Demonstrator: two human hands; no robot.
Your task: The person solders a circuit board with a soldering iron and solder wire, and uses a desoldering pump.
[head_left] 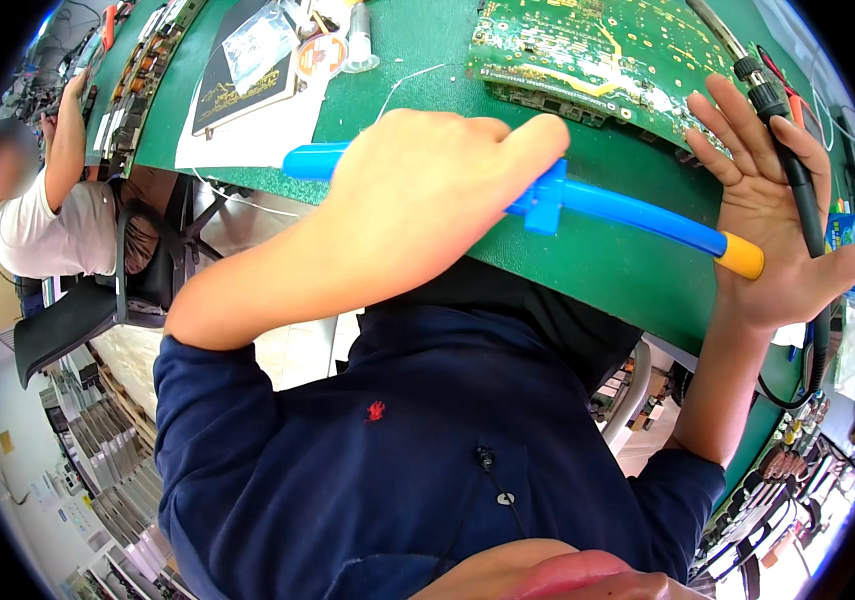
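Observation:
My left hand (438,190) is closed around a blue solder sucker (638,212), its thumb lying along the top near a blue clip-like button. The sucker's yellow end (743,255) touches the palm of my right hand (773,220). That palm is turned up with several fingers stretched out, while a black-handled soldering iron (800,185) is held between the fingers. The iron's metal end points away over a large green circuit board (598,60), and its cable hangs down beside the wrist. The board lies just beyond both hands.
A green mat (418,40) covers the bench. At its left are a black panel (243,75) on white paper, a solder spool (323,55) and a syringe (360,40). A seated person (53,215) works at the far left, near a black chair (78,315). A blue package (851,235) stands at right.

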